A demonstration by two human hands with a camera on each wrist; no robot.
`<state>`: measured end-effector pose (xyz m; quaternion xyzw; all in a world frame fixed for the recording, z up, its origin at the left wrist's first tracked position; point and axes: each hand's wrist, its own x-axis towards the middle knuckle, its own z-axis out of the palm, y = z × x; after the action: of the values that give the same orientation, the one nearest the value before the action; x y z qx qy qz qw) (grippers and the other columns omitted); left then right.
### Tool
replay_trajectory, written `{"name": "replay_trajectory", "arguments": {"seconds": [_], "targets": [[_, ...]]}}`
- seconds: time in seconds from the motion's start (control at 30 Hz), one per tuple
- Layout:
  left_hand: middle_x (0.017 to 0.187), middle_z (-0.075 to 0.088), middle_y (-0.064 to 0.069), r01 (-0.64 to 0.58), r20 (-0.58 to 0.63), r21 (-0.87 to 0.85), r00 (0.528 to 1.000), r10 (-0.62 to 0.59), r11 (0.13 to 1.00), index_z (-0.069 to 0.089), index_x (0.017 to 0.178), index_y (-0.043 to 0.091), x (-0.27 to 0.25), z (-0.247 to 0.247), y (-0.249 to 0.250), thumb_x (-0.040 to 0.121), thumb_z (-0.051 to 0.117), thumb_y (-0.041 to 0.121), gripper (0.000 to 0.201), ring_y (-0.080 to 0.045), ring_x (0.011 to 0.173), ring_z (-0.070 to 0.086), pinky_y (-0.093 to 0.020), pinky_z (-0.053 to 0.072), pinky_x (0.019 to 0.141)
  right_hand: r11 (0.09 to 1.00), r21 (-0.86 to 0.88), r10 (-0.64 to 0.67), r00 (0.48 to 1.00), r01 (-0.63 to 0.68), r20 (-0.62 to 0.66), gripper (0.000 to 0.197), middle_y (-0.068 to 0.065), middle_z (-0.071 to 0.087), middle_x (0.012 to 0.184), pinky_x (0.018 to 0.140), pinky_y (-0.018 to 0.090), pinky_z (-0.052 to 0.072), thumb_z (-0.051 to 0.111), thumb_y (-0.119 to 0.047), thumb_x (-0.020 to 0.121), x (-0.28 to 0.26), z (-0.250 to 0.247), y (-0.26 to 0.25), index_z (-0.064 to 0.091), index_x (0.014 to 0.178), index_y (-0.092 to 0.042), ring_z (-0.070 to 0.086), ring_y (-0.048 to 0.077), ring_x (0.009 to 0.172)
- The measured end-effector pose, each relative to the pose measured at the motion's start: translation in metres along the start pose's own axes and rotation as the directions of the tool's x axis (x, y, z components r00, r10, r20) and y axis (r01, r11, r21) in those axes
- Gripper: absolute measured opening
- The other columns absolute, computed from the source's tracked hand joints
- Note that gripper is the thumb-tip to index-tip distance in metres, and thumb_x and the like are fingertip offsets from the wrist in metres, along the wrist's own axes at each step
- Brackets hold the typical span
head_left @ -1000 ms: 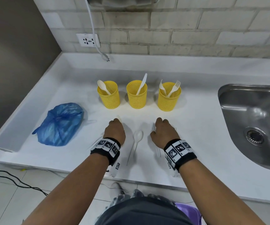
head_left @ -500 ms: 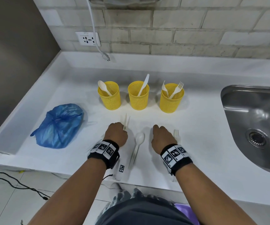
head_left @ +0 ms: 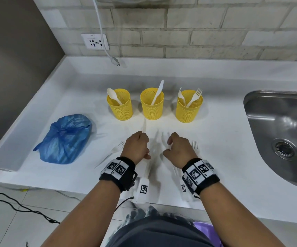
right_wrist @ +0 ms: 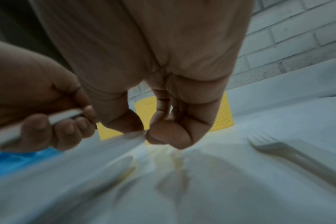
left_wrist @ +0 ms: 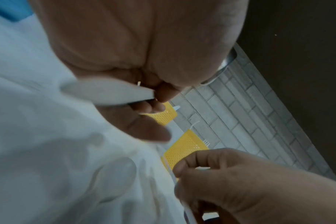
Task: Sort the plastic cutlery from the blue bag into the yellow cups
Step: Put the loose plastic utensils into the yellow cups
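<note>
Midway through the sorting: both hands are picking white cutlery up off the counter.

Just in front of the three yellow cups (head_left: 152, 104), the left hand (head_left: 136, 147) is curled round a flat white piece, probably a knife (left_wrist: 105, 92), and the right hand (head_left: 179, 148) pinches the thin tip of another between thumb and fingertips; its type is blurred. One fork (head_left: 114, 150) lies left of the hands, another fork (head_left: 195, 144) right of them, and the blue bag (head_left: 65, 138) sits tied, well left of the cups. Next, each piece should likely go to its matching cup: spoons left, knives middle, forks right.
</note>
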<state>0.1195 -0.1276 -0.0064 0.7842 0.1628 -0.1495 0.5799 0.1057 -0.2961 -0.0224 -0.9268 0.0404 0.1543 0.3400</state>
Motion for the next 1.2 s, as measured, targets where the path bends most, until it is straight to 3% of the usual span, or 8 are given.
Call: {"name": "replay_trajectory", "arguments": {"seconds": [0.17,0.27,0.33,0.57,0.8,0.97,1.1,1.2], "targets": [[0.067,0.047,0.0,0.038,0.075,-0.071,0.997,-0.032,0.997,0.07,0.092,0.013,0.0,0.007,0.003,0.097,0.041,0.015,0.029,-0.019,0.056,0.039,-0.026,0.033,0.051,0.976,0.175,-0.105,0.984,0.129,-0.143,0.023,0.001,0.059,0.07,0.059,0.023,0.039,0.068,-0.012,0.083,-0.011,-0.011,-0.017,0.054,0.1,-0.014,0.055,0.016,0.067],[0.069,0.054,-0.003,0.066,0.126,-0.209,0.991,-0.04,0.976,0.071,0.099,0.009,-0.007,0.011,0.01,0.101,0.042,0.017,0.03,-0.017,0.056,0.047,-0.028,0.043,0.052,0.944,0.242,-0.173,0.96,0.226,-0.22,0.02,0.003,0.06,0.07,0.058,0.013,0.037,0.069,-0.007,0.082,-0.019,-0.014,-0.029,0.057,0.098,-0.012,0.054,0.01,0.064],[0.07,0.065,-0.004,0.098,0.18,-0.283,0.983,-0.048,0.954,0.069,0.093,0.009,-0.013,0.015,0.014,0.103,0.042,0.018,0.03,-0.018,0.061,0.059,-0.034,0.053,0.066,0.926,0.268,-0.2,0.949,0.264,-0.244,0.018,0.008,0.062,0.072,0.059,0.012,0.039,0.068,-0.006,0.083,-0.022,-0.014,-0.034,0.059,0.097,-0.011,0.054,0.012,0.065],[0.084,0.069,-0.007,0.183,0.254,-0.421,0.964,-0.079,0.889,0.069,0.094,0.012,-0.019,0.019,0.012,0.1,0.045,0.024,0.027,-0.02,0.069,0.066,-0.031,0.053,0.064,0.931,0.248,-0.209,0.948,0.269,-0.24,0.018,0.006,0.065,0.079,0.07,0.028,0.048,0.064,-0.004,0.085,-0.025,-0.005,-0.032,0.061,0.101,-0.013,0.06,0.019,0.073],[0.084,0.071,-0.005,0.193,0.25,-0.445,0.964,-0.086,0.874,0.066,0.104,0.014,-0.025,0.025,0.01,0.105,0.042,0.037,0.034,-0.02,0.071,0.07,-0.03,0.054,0.061,0.934,0.193,-0.238,0.927,0.3,-0.29,0.015,0.002,0.064,0.084,0.074,0.03,0.049,0.063,-0.007,0.088,-0.03,-0.002,-0.032,0.067,0.102,-0.013,0.06,0.018,0.077],[0.07,0.053,-0.006,0.162,0.25,-0.431,0.967,-0.055,0.888,0.063,0.101,0.014,-0.025,0.031,0.005,0.106,0.032,0.053,0.05,-0.019,0.052,0.046,-0.028,0.031,0.05,0.934,0.137,-0.299,0.931,0.331,-0.208,0.021,0.003,0.05,0.1,0.067,0.006,0.042,0.058,-0.004,0.094,-0.035,-0.009,-0.03,0.068,0.112,-0.011,0.055,0.01,0.071],[0.064,0.045,0.003,0.118,0.232,-0.294,0.972,-0.049,0.949,0.066,0.098,0.016,-0.024,0.024,0.002,0.101,0.036,0.063,0.056,-0.014,0.05,0.03,-0.025,0.02,0.05,0.949,0.077,-0.286,0.935,0.307,-0.208,0.026,0.003,0.049,0.104,0.084,0.026,0.044,0.056,0.0,0.093,-0.035,-0.024,-0.017,0.068,0.113,-0.012,0.054,0.017,0.088],[0.068,0.045,0.003,0.025,0.146,-0.045,0.989,-0.018,0.999,0.068,0.093,0.014,-0.024,0.014,0.005,0.096,0.052,0.056,0.044,-0.016,0.053,0.037,-0.028,0.027,0.051,0.98,0.054,-0.181,0.966,0.194,-0.183,0.029,0.004,0.046,0.112,0.095,0.038,0.046,0.054,-0.003,0.093,-0.034,-0.037,0.003,0.062,0.119,-0.015,0.058,0.023,0.099]]}}
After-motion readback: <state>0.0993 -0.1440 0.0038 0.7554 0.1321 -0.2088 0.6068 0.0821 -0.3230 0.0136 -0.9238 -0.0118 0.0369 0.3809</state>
